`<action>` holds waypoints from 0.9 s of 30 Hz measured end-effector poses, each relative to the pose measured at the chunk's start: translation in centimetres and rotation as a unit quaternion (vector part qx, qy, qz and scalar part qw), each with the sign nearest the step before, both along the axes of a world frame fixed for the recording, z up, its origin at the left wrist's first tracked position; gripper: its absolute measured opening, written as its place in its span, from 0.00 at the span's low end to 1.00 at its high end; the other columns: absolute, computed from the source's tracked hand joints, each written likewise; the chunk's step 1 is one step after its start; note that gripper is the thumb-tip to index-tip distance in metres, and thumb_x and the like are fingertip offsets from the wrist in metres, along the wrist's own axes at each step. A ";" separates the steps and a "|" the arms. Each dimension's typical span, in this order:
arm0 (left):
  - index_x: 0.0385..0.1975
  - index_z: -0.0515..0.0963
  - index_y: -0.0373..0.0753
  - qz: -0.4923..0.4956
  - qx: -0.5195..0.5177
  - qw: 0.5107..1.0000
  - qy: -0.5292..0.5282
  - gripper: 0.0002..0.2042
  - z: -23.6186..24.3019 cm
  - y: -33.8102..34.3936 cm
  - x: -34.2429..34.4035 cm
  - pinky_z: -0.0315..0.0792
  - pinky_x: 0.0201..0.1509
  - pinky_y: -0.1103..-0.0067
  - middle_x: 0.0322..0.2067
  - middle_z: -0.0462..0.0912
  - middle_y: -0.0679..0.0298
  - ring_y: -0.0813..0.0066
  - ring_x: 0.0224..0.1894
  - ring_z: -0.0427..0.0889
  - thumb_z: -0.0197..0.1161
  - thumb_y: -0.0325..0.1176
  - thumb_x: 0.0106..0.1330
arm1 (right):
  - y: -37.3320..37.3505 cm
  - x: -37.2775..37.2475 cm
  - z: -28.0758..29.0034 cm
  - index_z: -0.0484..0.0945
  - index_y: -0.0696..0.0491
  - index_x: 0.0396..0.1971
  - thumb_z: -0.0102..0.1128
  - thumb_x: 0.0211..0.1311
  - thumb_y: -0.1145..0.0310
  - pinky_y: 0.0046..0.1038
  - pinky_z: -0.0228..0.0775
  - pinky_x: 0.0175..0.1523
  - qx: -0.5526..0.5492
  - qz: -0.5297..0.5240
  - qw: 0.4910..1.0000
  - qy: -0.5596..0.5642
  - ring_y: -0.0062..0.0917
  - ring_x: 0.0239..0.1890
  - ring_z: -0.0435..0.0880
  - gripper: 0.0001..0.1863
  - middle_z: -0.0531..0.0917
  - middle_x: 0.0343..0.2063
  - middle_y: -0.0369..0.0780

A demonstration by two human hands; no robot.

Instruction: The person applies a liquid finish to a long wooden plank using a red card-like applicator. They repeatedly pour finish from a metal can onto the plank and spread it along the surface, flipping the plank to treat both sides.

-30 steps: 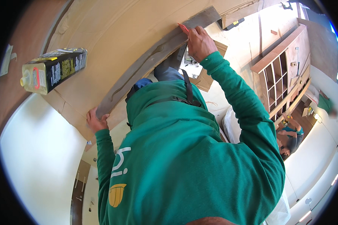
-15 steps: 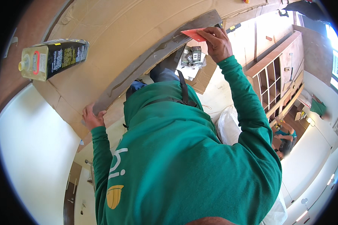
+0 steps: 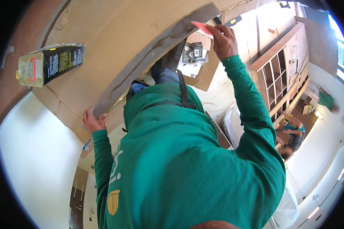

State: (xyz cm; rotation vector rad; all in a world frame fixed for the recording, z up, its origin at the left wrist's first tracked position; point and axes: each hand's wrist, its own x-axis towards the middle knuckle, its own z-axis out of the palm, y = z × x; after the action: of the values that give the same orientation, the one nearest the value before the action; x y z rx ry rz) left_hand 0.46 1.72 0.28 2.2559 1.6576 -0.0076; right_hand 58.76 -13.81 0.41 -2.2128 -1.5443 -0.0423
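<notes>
A long dark grey strip (image 3: 149, 57) lies slanted across a sheet of brown cardboard (image 3: 114, 26). My left hand (image 3: 93, 121) grips the strip's near, lower end, fingers curled over its edge. My right hand (image 3: 224, 39) is stretched out to the strip's far end and holds a flat red scraper (image 3: 202, 27), whose blade rests against the strip's top. Both arms are in green sleeves, and my green hooded top fills most of the view and hides the floor below.
A yellow and black rectangular can (image 3: 49, 63) lies on the cardboard at the left. An open cardboard box (image 3: 202, 63) of small packets sits beyond the strip. At the right are a wooden shelf unit (image 3: 281, 76), a white bag (image 3: 233, 124) and a crouching person (image 3: 294, 131).
My right hand has slid up along the strip toward its far end, and the red scraper now shows in it. My left hand stays at the near end.
</notes>
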 end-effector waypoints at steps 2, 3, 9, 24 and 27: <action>0.55 0.80 0.44 0.011 -0.008 1.000 -0.002 0.34 -0.1 0.0 0.4 0.70 0.61 0.60 0.51 0.80 0.58 0.51 0.54 0.77 0.83 0.29 0.42 | 0.7 1.4 -0.9 0.86 0.44 0.55 0.61 0.60 0.80 0.40 0.77 0.56 -0.034 -0.025 0.999 -0.026 0.41 0.49 0.81 0.24 0.83 0.44 0.41; 0.55 0.80 0.44 0.007 -0.008 1.000 -0.005 0.34 -0.2 0.0 0.1 0.70 0.61 0.60 0.52 0.80 0.58 0.51 0.54 0.77 0.83 0.28 0.42 | 1.0 1.5 -1.3 0.86 0.44 0.55 0.61 0.59 0.80 0.40 0.76 0.57 -0.050 -0.037 0.997 -0.036 0.41 0.49 0.81 0.25 0.83 0.44 0.41; 0.55 0.80 0.44 -0.006 -0.005 1.000 -0.008 0.34 -0.1 0.2 0.1 0.70 0.63 0.61 0.52 0.80 0.58 0.51 0.56 0.77 0.84 0.28 0.42 | 0.1 -2.5 -1.4 0.82 0.45 0.55 0.60 0.57 0.80 0.37 0.78 0.56 -0.121 0.047 0.991 -0.016 0.39 0.48 0.81 0.25 0.82 0.45 0.39; 0.55 0.80 0.44 -0.008 0.001 1.000 -0.025 0.33 -0.4 0.0 -0.1 0.68 0.65 0.61 0.52 0.80 0.58 0.50 0.55 0.78 0.83 0.29 0.44 | -0.6 -2.8 -1.8 0.83 0.46 0.56 0.58 0.58 0.80 0.39 0.79 0.55 -0.100 0.008 0.995 -0.020 0.43 0.49 0.80 0.25 0.82 0.47 0.41; 0.55 0.80 0.44 -0.005 -0.001 1.000 -0.020 0.33 -0.5 0.0 -0.2 0.69 0.65 0.60 0.52 0.80 0.58 0.50 0.56 0.78 0.84 0.29 0.44 | -0.7 -4.5 -0.9 0.84 0.46 0.54 0.59 0.58 0.80 0.39 0.79 0.55 -0.090 0.013 0.996 0.005 0.42 0.48 0.80 0.24 0.83 0.46 0.41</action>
State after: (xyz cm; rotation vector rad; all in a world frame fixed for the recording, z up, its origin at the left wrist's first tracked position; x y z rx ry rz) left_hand 0.31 1.74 -0.22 2.2476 1.6265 0.0326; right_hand 54.22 -14.56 -0.52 -2.3253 -1.6270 0.1191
